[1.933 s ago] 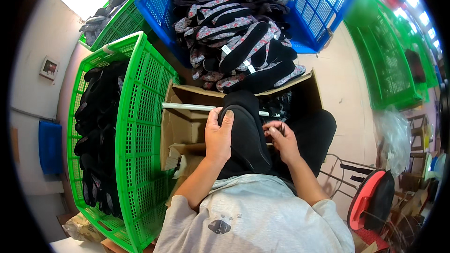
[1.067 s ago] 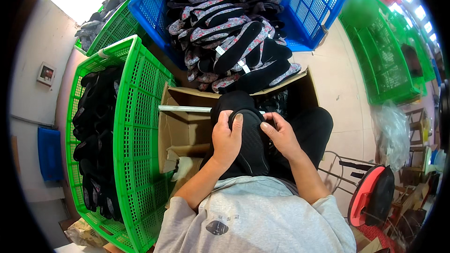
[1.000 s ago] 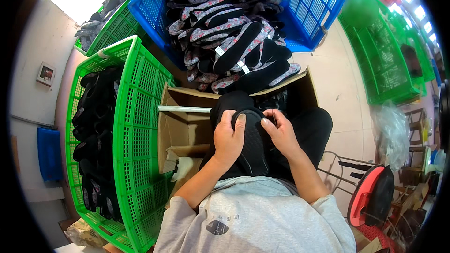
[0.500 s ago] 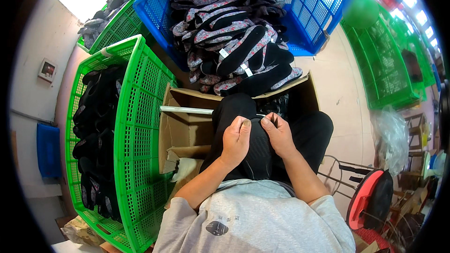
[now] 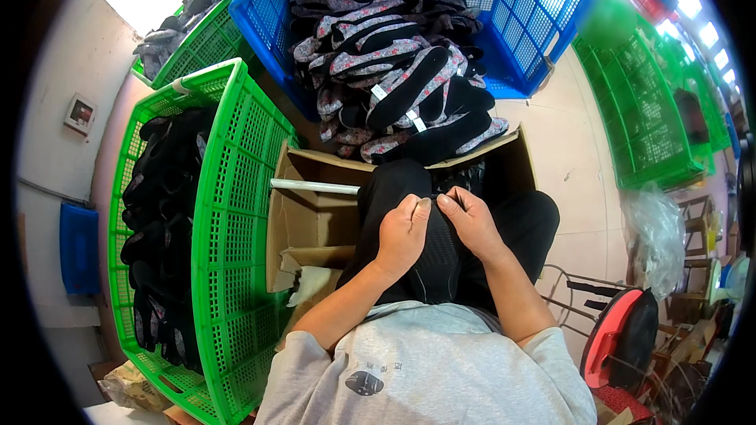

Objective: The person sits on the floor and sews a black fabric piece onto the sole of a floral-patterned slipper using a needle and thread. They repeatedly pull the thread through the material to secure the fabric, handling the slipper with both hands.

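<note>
A black slipper (image 5: 442, 256) with a ridged sole lies in my lap, hard to tell apart from my black trousers. At its far end my left hand (image 5: 403, 236) is closed in a pinch, thumb on top. Beside it my right hand (image 5: 476, 228) pinches the same dark edge, thumb and forefinger almost meeting the left thumb. Anything small inside the right fingers is hidden. Just beyond my knees, flower-patterned slippers (image 5: 394, 55) with black soles are heaped, some with white tags.
An open cardboard box (image 5: 315, 224) surrounds my knees, with a pale rod (image 5: 315, 186) across it. Left stands a green crate (image 5: 228, 252) of black slippers. The blue crate (image 5: 520, 27) is ahead. A red-and-black round object (image 5: 618, 338) and clear plastic (image 5: 657, 236) lie right.
My hands have drawn closer together at the slipper's far end. The dark pointed piece that stuck out by my right fingers no longer shows clearly.
</note>
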A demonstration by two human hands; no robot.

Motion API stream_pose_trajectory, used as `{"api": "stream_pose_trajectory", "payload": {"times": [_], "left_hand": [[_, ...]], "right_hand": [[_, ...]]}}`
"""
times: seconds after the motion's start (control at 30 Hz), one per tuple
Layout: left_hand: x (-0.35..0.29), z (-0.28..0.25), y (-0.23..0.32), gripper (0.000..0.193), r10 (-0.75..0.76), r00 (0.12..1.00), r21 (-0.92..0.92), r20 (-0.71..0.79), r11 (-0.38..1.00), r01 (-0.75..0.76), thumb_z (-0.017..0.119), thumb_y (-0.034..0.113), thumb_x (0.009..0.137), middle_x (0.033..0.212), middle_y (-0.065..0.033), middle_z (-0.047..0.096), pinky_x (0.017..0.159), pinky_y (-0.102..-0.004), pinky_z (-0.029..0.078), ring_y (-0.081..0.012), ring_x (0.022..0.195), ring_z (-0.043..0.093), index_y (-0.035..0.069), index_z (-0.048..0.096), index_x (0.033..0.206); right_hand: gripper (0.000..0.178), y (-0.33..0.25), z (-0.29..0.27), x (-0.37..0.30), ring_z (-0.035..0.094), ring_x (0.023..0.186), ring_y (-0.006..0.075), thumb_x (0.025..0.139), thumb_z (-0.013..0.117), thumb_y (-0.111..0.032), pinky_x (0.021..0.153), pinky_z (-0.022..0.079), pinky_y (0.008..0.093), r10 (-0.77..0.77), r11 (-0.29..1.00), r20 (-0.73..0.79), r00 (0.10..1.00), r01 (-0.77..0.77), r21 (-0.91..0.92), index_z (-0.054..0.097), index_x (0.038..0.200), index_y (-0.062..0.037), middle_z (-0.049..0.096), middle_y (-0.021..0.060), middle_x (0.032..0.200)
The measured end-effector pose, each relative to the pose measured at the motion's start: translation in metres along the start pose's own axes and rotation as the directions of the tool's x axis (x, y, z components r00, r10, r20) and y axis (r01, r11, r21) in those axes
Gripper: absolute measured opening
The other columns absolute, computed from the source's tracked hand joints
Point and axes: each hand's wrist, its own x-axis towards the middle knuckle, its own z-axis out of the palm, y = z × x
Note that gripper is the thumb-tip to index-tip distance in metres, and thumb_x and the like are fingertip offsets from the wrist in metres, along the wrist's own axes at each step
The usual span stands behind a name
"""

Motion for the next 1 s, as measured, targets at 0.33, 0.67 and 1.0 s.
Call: {"api": "stream_pose_trajectory", "payload": {"times": [0.33,0.67,1.0], "left_hand": [[0.027,-0.034,-0.016,0.039,-0.568,0.761,-0.772,-0.313,0.619,0.144,0.049,0.04,0.105,0.092,-0.0022,0.06,0.077,-0.0255,0.05,-0.01,0.081,0.057,0.002,0.061,0.104],[0.034,-0.076,-0.024,0.05,-0.591,0.596,-0.734,-0.543,0.679,0.005,0.051,0.048,0.102,0.114,-0.0087,0.062,0.087,-0.0323,0.053,-0.019,0.103,0.062,0.003,0.055,0.125],[0.02,-0.066,-0.035,0.048,-0.533,0.736,-0.799,-0.418,0.601,-0.018,0.049,0.046,0.103,0.117,-0.0077,0.062,0.093,-0.0328,0.05,-0.0174,0.105,0.06,0.004,0.055,0.124]], "right_hand": [[0.017,0.03,-0.001,-0.037,0.051,0.086,0.0046,0.101,0.057,-0.019,0.077,0.041,0.0193,0.022,0.972,-0.054,0.998,-0.009,0.234,0.062,0.108,-0.0047,0.059,-0.002,0.094],[0.033,0.042,-0.001,-0.061,0.059,0.08,0.0079,0.099,0.062,-0.022,0.07,0.051,0.0215,0.095,0.863,0.082,0.992,-0.123,0.49,0.055,0.127,-0.0049,0.062,0.0035,0.105],[0.025,0.053,0.002,-0.058,0.06,0.074,0.0087,0.09,0.072,-0.01,0.069,0.051,0.0235,0.123,0.869,-0.065,0.99,-0.076,0.489,0.058,0.11,-0.002,0.063,0.0019,0.089]]}}
